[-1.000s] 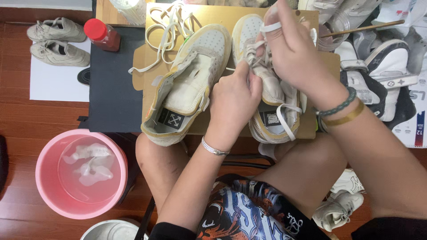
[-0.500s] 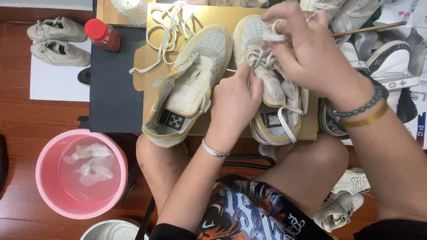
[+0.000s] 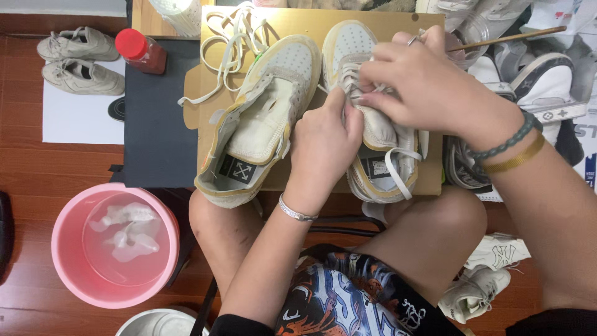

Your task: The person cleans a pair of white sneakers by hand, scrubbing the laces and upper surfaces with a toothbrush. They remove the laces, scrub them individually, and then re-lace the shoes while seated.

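On the brown cardboard sheet (image 3: 205,93) across the person's knees, the right-hand sneaker (image 3: 373,134) lies toe away from the body, cream and pale grey with yellowed edging and a loose white lace. A small dark square label sits on its tongue near the heel end. The left hand (image 3: 323,146) is closed on the shoe's inner side wall, thumb up against the lacing. The right hand (image 3: 423,84) is bunched over the lace area, fingers pinched together on the lace.

Just left of this shoe, touching the left hand, lies its mate (image 3: 258,121), unlaced and gaping, with a black square tag bearing a white crossed mark on its tongue. A loose cream lace (image 3: 227,37) coils beyond its toe.

Left of the cardboard is a dark mat (image 3: 155,124), and at its far corner a bottle with a red cap (image 3: 140,51). Further left, 2 beige sneakers (image 3: 78,62) rest on white paper. Near the left knee stands a pink bucket (image 3: 68,249) of water with white cloths soaking. To the right of the cardboard, more shoes (image 3: 541,81) are heaped.
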